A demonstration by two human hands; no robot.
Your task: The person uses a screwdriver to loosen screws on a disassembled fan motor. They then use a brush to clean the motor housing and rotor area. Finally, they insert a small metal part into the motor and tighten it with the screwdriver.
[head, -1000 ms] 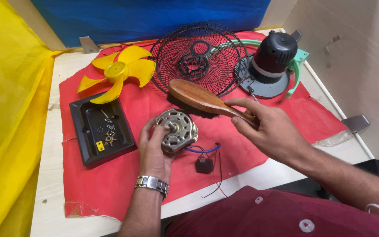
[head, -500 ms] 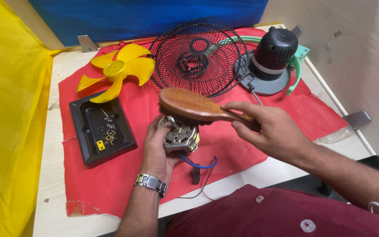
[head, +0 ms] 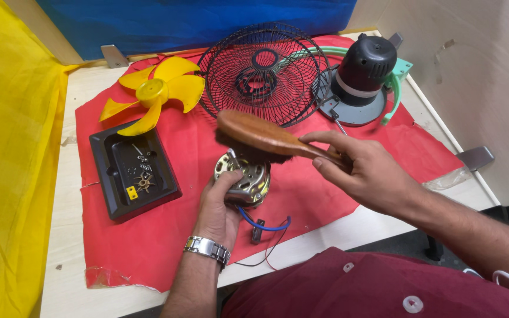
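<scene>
Head view, motor [head: 245, 176] in left fingers [head: 222, 187], brush [head: 260, 136] seemingly touching

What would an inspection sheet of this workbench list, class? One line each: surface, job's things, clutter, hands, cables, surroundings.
Surface: wooden table under a red cloth.
Job's things: motor, wooden brush just above it.
Clutter: yellow fan blade, black grille, black tray of small parts, fan housing.
Hands: left hand holds motor; right hand holds brush.
Cables: blue wire trails from motor.
Surroundings: yellow sheet, blue backdrop.
</scene>
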